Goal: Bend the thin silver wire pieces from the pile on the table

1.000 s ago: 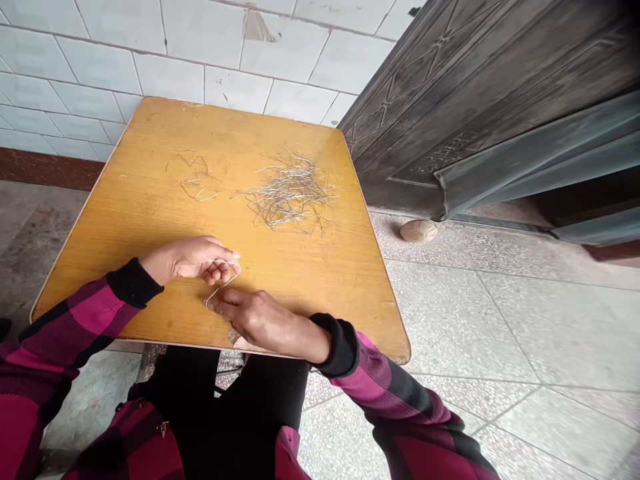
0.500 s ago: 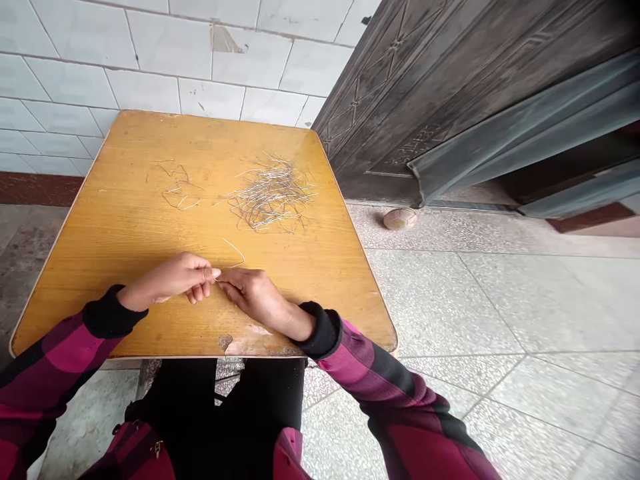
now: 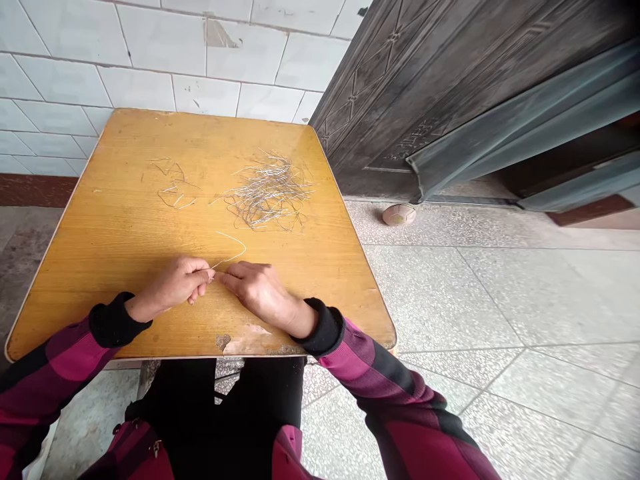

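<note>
A thin, pale piece of wire (image 3: 235, 256) is pinched between the thumb and fingers of my left hand (image 3: 177, 283). From that pinch its bent length runs up and right, then curves back left above the tabletop. My right hand (image 3: 263, 293) is closed, palm down, its fingertips meeting the left fingertips at the short end of the wire. How firmly the right fingers grip that tip is too small to make out. Both hands are over the near part of the yellow wooden table (image 3: 125, 233).
A tangled pile of wires (image 3: 270, 190) lies on the table's right half, beyond my hands. A few loose wire pieces (image 3: 175, 187) lie to the left. White tiled wall (image 3: 145, 40) backs the table; a dark door (image 3: 390, 100) and a ball (image 3: 399, 215) are at right.
The wire's free length has swung left and now stands clear of my right hand. My left hand has turned slightly, and the fingertips stay close together. The view has shifted a little.
</note>
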The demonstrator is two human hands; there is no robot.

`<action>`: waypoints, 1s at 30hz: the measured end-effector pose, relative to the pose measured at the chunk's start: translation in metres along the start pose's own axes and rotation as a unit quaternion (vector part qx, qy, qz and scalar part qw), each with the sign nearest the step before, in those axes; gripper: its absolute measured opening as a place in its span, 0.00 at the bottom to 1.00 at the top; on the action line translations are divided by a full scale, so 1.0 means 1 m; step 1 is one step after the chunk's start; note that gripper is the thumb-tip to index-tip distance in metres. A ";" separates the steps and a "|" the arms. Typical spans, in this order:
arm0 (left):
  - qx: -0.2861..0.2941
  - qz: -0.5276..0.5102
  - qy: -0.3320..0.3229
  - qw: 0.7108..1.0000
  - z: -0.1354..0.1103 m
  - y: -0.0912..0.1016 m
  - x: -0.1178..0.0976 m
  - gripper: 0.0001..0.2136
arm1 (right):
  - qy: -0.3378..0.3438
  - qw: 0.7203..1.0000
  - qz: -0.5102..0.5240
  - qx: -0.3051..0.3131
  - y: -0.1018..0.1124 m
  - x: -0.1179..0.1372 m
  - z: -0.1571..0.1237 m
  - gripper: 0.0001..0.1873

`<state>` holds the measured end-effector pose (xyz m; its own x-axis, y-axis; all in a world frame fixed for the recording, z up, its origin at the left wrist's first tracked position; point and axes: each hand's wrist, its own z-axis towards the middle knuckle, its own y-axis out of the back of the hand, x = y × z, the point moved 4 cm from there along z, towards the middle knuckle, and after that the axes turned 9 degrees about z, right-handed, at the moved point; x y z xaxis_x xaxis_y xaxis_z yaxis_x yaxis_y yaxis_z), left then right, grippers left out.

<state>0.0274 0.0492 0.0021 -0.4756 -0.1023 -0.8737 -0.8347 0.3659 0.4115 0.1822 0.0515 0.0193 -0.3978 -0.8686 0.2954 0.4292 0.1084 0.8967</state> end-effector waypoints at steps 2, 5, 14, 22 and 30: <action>-0.006 0.014 -0.009 1.000 -0.001 -0.001 0.001 0.14 | 0.005 1.000 0.002 0.004 0.002 -0.001 0.000 0.12; -0.007 0.041 -0.015 0.999 -0.001 -0.001 0.001 0.14 | 0.010 1.000 0.009 0.017 0.003 -0.003 0.001 0.12; -0.001 0.063 -0.007 0.998 -0.003 0.000 -0.003 0.15 | 0.054 0.997 0.050 0.010 0.000 -0.015 0.000 0.15; 0.002 0.071 -0.008 0.997 -0.002 0.003 -0.004 0.15 | 0.015 0.993 0.116 -0.002 0.000 -0.019 -0.001 0.15; -0.013 0.047 -0.002 0.999 -0.003 0.000 -0.001 0.14 | 0.053 0.996 0.057 0.031 0.005 -0.013 0.001 0.14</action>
<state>0.0272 0.0470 0.0036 -0.5512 -0.0642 -0.8319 -0.7929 0.3505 0.4984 0.1881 0.0635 0.0202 -0.2598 -0.8949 0.3629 0.4148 0.2360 0.8788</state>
